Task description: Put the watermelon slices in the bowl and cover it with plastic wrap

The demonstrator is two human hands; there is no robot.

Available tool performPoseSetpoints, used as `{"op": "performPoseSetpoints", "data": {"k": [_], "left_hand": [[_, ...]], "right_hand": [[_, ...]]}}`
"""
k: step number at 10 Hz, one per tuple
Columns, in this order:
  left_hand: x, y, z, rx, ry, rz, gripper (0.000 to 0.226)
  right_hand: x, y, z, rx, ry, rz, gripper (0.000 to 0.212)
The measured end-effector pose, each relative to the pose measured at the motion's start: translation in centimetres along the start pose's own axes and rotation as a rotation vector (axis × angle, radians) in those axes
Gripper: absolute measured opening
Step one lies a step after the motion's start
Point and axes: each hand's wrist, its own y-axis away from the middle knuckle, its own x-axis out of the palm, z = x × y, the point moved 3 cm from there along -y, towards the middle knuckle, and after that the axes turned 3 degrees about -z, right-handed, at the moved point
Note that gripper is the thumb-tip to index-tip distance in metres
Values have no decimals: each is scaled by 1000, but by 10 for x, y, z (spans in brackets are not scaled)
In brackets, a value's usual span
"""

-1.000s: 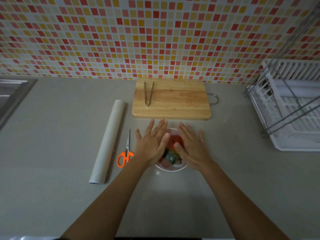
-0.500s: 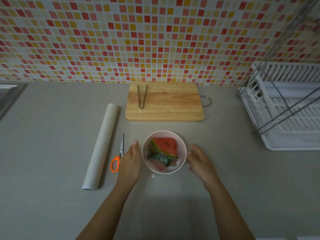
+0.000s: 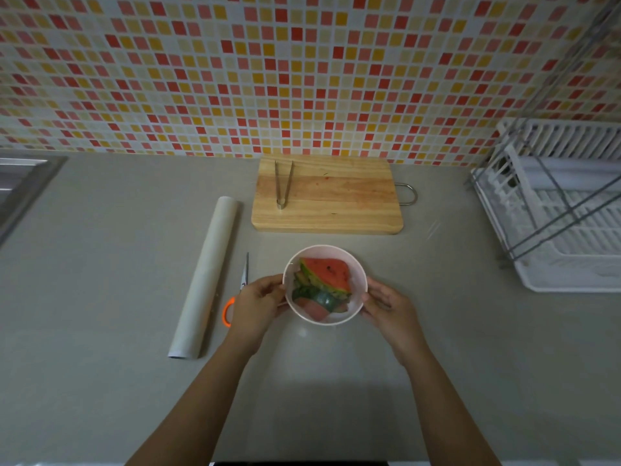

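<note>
A pale pink bowl (image 3: 357,264) stands on the grey counter with watermelon slices (image 3: 324,279) piled inside, red flesh and green rind showing. A faint sheen of clear wrap seems to lie over it, though I cannot tell for sure. My left hand (image 3: 257,306) presses against the bowl's left side with curled fingers. My right hand (image 3: 389,306) grips the right side the same way. The plastic wrap roll (image 3: 206,275) lies lengthwise on the counter to the left.
Orange-handled scissors (image 3: 239,290) lie between the roll and my left hand. A wooden cutting board (image 3: 336,200) with metal tongs (image 3: 283,186) sits behind the bowl. A white dish rack (image 3: 557,210) stands at the right, a sink edge (image 3: 23,183) at the far left.
Both hands lay flat over the bowl's top, then slid down and apart; now they clasp its left and right sides. The view has shifted slightly.
</note>
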Motion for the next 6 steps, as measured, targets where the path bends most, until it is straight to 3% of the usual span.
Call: {"op": "performPoseSetpoints", "data": {"k": [2, 4, 6], "left_hand": [[6, -24, -13, 22, -54, -7, 23], [8, -43, -9, 40, -89, -6, 24], [1, -41, -11, 105, -420, -129, 38]], "right_hand": [[5, -26, 6, -35, 25, 6, 39], [8, -39, 7, -62, 9, 7, 30], [3, -34, 17, -58, 238, -41, 29]]}}
